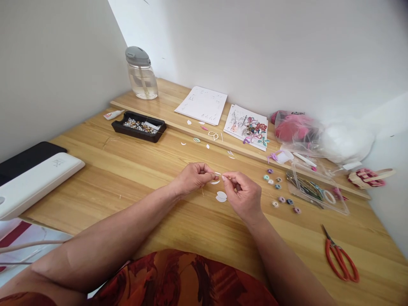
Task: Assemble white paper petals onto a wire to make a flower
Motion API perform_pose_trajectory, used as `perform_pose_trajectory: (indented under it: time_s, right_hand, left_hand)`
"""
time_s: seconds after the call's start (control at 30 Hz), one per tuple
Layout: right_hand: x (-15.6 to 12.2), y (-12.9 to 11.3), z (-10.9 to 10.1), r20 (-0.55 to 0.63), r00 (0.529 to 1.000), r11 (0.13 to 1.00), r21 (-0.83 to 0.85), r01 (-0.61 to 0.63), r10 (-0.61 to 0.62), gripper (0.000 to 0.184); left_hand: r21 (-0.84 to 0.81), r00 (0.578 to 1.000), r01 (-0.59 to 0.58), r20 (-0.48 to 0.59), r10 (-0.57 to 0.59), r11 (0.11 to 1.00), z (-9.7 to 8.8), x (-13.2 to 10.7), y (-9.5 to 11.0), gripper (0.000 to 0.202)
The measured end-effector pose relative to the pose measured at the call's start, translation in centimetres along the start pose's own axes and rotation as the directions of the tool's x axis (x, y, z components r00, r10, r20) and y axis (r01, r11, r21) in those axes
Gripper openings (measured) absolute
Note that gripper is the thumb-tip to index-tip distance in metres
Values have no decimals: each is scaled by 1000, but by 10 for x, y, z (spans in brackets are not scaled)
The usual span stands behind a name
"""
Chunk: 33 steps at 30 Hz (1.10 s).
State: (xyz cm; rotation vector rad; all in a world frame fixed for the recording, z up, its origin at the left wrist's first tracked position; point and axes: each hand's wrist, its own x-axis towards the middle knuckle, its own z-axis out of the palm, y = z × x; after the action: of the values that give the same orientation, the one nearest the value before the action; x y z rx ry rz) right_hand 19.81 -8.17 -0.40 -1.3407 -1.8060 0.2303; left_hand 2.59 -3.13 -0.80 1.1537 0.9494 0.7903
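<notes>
My left hand [193,177] and my right hand [244,193] meet over the middle of the wooden table [134,170]. Both pinch a small white paper strip [218,174] held between their fingertips. A thin stick, perhaps a quilling tool, pokes down below my left fingers; I cannot make it out well. Right under the hands lie white paper petal shapes [221,196] on the table. Several small coiled paper rolls [280,193] lie to the right of my right hand.
Red scissors [340,257] lie at the near right. A clear box of paper strips [314,189], a black tray of beads [139,126], a glue tube [113,114], a water bottle [141,74], paper sheets [202,105], a quilled flower card [247,126] and plastic bags [296,127] line the back. White and black devices [35,180] sit at left.
</notes>
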Motion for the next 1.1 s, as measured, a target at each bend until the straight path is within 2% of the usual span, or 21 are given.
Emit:
perform_pose_trajectory:
  time_s: [0.43,0.73,0.87,1.1]
  right_hand:
    - [2,0,1,17,999,994,98,-47,45,10]
    - [4,-2,1,50,985,971,165,-171,165,11]
    - [6,1,1,145,945,906,273,-323,293,14]
    - [9,10,4,287,838,713,441,-546,464,25]
  left_hand:
    - [-11,995,28,99,-27,1000,0,-1,-5,28]
    - [-10,990,43,136,-41,999,-1,-1,-2,30]
    - [-13,988,38,153,-36,999,-1,-2,-3,29]
    - [-20,988,49,150,-46,999,0,-2,-3,29]
